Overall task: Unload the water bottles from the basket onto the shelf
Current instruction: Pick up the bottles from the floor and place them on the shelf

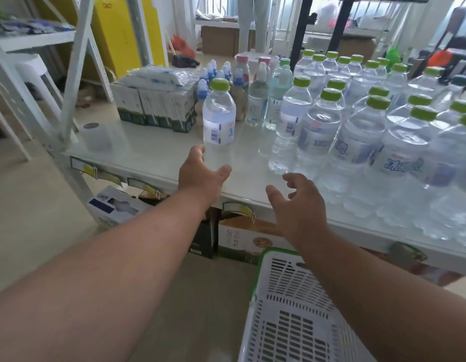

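A clear water bottle point(219, 116) with a green cap stands upright alone on the white shelf point(153, 155). My left hand point(200, 173) is at its base with thumb and fingers spread on either side of it. My right hand point(300, 202) hovers over the shelf's front edge, fingers apart and holding nothing. Several more green-capped water bottles point(357, 137) are grouped on the right part of the shelf. The white basket point(286, 309) with a green rim sits below my right arm, and the part I can see holds nothing.
Green-and-white cartons point(153, 105) with a plastic pack on top stand at the shelf's back left. Small blue-capped bottles point(213, 74) and pink-capped bottles point(242, 66) stand behind the lone bottle. A toilet paper roll point(96, 137) is at the left corner. Boxes point(242, 239) sit under the shelf.
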